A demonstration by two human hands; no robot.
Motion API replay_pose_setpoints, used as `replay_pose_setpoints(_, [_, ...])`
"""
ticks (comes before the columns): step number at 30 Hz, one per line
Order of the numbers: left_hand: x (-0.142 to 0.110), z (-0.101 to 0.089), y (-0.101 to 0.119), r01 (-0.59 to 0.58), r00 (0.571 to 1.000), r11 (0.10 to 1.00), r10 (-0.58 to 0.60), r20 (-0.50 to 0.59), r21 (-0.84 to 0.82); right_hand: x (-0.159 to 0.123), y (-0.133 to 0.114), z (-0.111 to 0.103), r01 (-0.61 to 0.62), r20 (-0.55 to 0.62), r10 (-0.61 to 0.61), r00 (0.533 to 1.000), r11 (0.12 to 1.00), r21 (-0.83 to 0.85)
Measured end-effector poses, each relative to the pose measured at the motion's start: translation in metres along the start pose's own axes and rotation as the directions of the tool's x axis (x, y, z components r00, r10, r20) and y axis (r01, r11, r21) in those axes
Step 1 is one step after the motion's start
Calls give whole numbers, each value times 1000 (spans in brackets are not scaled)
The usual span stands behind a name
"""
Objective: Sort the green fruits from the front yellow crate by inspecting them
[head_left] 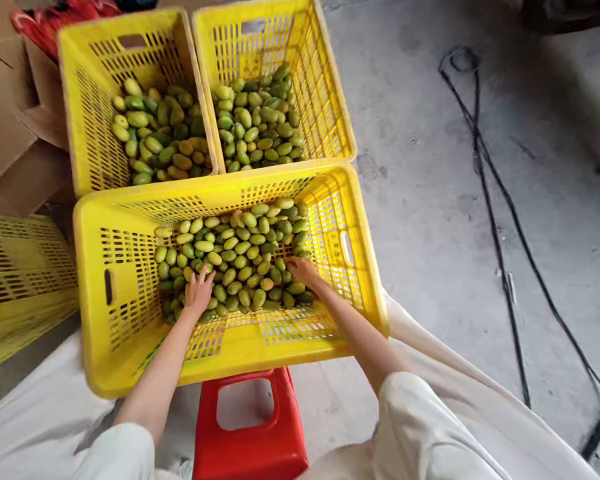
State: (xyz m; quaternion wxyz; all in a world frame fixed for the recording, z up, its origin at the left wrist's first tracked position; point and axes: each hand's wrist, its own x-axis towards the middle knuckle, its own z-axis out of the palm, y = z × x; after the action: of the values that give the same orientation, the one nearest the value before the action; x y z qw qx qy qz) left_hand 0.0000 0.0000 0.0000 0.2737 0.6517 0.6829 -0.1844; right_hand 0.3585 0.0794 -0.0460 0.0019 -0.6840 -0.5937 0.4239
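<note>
Small oval green fruits (245, 250), some yellowish, cover the bottom of the nearest yellow crate (220, 370). My left hand (199, 292) reaches in from the near side and rests on the fruits at the left, its fingers spread and nothing visible in it. At the right part of the pile, my right hand (304, 270) touches the fruits with its fingers extended to the left. Its fingertips are partly hidden, and no fruit shows in its grasp.
Behind stand two more yellow crates, the left one (70, 127) and the right one (330, 87), both holding similar fruits. Another yellow crate (25, 267) is at far left, below cardboard (5, 147). A red stool (250, 453) is in front. Black cable (495, 227) lies on the floor.
</note>
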Motion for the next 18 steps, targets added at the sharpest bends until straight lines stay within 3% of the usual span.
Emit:
replay_pose_setpoints(4, [-10, 2, -17, 28, 993, 984, -47, -104, -175, 36, -13, 8, 2, -51, 0, 999, 999, 37])
replay_pose_setpoints(8, [-7, 8, -31, 48, 976, 915, -128, -176, -400, 58, -22, 38, 14, -93, -2, 996, 992, 126])
replay_pose_setpoints(13, [1, 16, -45, 75, 962, 850, -199, -185, -522, 60, -18, 68, 10, -140, 22, 990, 974, 227])
replay_pose_setpoints(18, [0, 14, -53, 104, 963, 780, -235, -134, -617, 58, -11, 71, -9, -150, 48, 987, 968, 251])
